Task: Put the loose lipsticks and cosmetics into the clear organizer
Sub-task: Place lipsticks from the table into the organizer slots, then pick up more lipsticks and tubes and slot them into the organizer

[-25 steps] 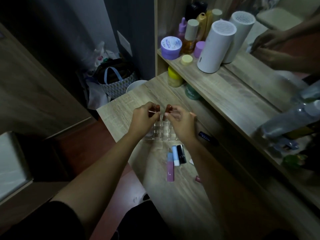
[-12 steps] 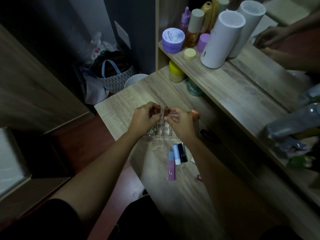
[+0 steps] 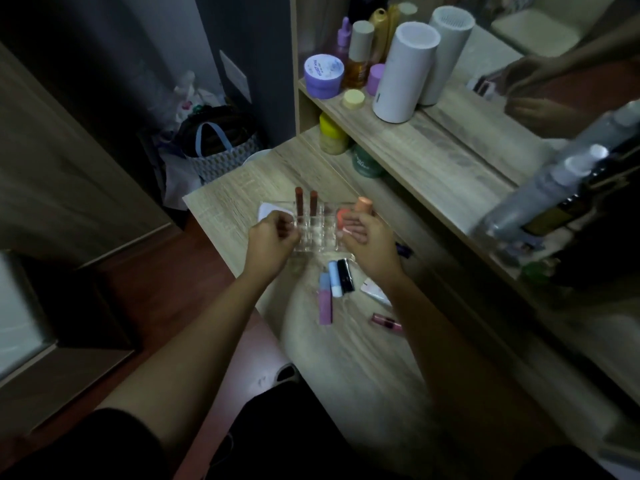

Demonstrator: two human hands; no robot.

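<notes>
The clear organizer (image 3: 317, 230) stood near the far left corner of the desk (image 3: 363, 358), with two brown-red lipsticks (image 3: 306, 204) upright in its back compartments. The left hand (image 3: 272, 242) was loosely curled against the organizer's left side, empty as far as could be seen. The right hand (image 3: 372, 242) hovered at its right side, fingers half open; whether it held the peach-capped tube (image 3: 363, 205) just beyond them could not be told. Nearer the front edge lay loose tubes: pink (image 3: 325, 301), pale blue (image 3: 335, 278), black (image 3: 346, 275), and a small magenta one (image 3: 386, 322) beside the right forearm. A white cylinder (image 3: 403, 72) and jars crowded the shelf (image 3: 433, 157) behind.
</notes>
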